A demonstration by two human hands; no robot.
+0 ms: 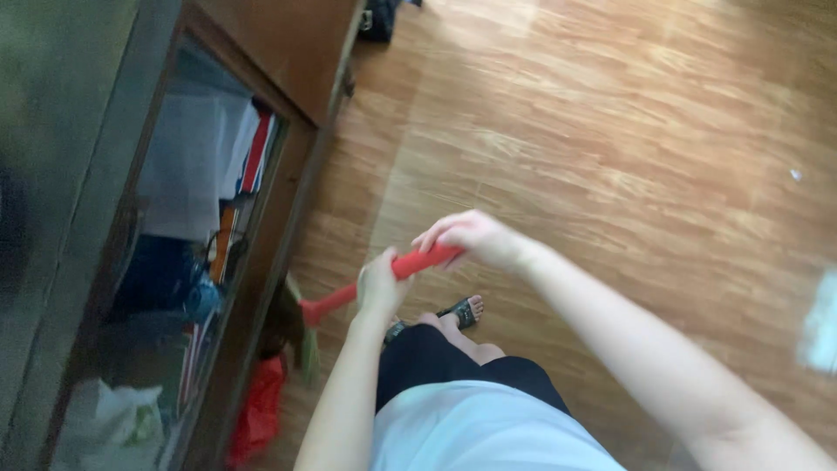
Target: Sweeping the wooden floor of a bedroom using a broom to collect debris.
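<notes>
I hold a broom by its red handle [418, 261] with both hands. My right hand [475, 237] is shut around the upper end of the handle. My left hand [380, 286] grips it lower down. The handle slants down to the left to the broom head [301, 336], which rests on the wooden floor [610, 131] by the base of a cabinet [288, 52]. A red dustpan-like object [260, 410] lies just below the broom head. My sandalled foot [464, 310] shows beneath my hands.
A wooden cabinet with a glass door [187, 227] runs along the left, with folded cloth and other items behind the glass. A dark object [379, 19] sits at the top by the cabinet. A small white scrap [795, 174] lies on the floor at right.
</notes>
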